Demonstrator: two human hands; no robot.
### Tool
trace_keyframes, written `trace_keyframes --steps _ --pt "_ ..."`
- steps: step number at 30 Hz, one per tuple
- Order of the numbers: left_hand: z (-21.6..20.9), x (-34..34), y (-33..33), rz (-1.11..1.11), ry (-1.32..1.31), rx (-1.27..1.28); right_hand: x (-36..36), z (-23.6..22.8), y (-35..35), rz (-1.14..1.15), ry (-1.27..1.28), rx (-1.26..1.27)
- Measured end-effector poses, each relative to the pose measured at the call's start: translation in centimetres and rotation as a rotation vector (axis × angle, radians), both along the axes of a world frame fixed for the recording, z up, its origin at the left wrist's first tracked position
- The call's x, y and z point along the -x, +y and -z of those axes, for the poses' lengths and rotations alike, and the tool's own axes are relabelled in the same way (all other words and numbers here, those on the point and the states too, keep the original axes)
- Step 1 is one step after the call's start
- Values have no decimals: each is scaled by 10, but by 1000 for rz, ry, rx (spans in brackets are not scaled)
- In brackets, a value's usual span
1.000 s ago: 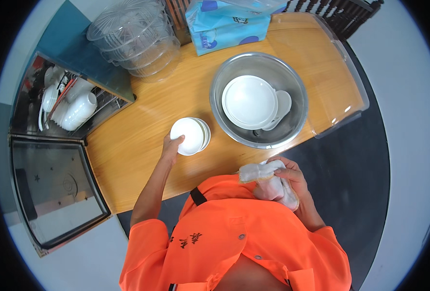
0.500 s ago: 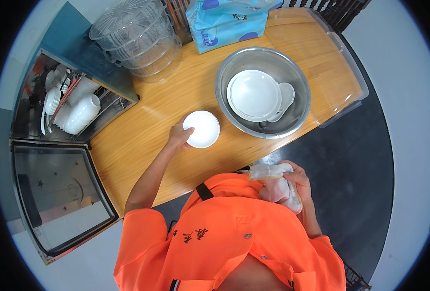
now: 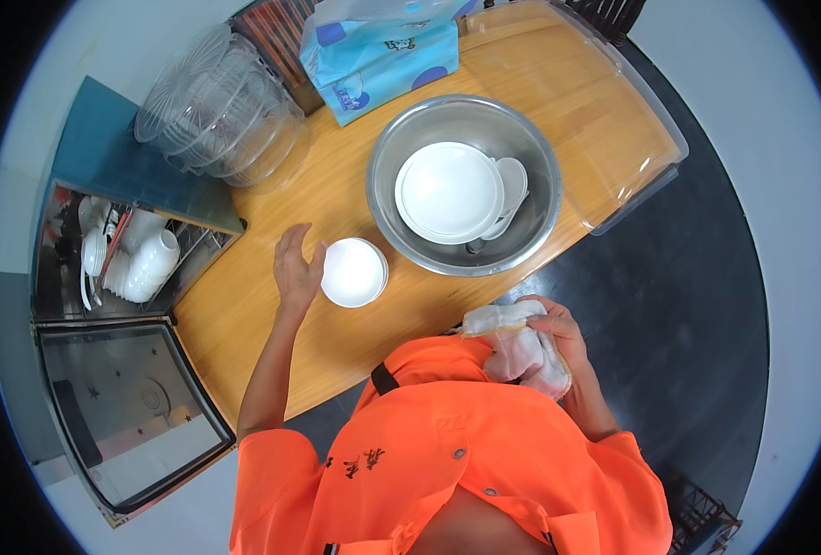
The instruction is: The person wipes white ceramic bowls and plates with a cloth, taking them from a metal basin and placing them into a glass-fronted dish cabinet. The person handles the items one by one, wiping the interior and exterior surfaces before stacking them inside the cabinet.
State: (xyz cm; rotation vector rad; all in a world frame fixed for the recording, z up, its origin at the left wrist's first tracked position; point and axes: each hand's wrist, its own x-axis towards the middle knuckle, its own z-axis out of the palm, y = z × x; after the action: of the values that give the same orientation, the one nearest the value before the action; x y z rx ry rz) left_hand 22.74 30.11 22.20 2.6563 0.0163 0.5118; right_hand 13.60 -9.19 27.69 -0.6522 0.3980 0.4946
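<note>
My left hand (image 3: 296, 275) is open, fingers and thumb apart, just left of a small stack of white dishes (image 3: 353, 272) on the wooden table. The thumb tip comes close to the rim of the stack; whether it touches I cannot tell. A white cloth (image 3: 514, 339) with a yellowish edge hangs in front of my body, gripped by my right hand (image 3: 558, 329). Beyond and to the right of the stack is a steel basin (image 3: 381, 213). Larger white plates or bowls (image 3: 449, 192) lie in it, with white spoons (image 3: 512, 185) beside them.
At the left, a cabinet (image 3: 151, 157) stands with its glass door (image 3: 137, 407) swung wide, and white bowls (image 3: 154, 261) sit on its rack. Clear stacked containers (image 3: 230, 111), a blue tissue pack (image 3: 392, 69) and a transparent lid or tray (image 3: 604, 102) line the far side.
My left hand has let go of the white dish, which now rests on the table as a stack, and has drawn back to its left. The view has shifted slightly; my right hand keeps the cloth.
</note>
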Motion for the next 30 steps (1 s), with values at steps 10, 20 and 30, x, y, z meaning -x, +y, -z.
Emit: trace_keyframes --steps 10,20,30 --pt "-20 -129 -216 795 -130 68 -7 13 -38 34 6 1" --pt "37 -214 -298 1335 303 -557 13 31 -96 281 54 -5" --pt "19 -229 -282 1514 -71 -667 1 42 -108 261 49 -33"
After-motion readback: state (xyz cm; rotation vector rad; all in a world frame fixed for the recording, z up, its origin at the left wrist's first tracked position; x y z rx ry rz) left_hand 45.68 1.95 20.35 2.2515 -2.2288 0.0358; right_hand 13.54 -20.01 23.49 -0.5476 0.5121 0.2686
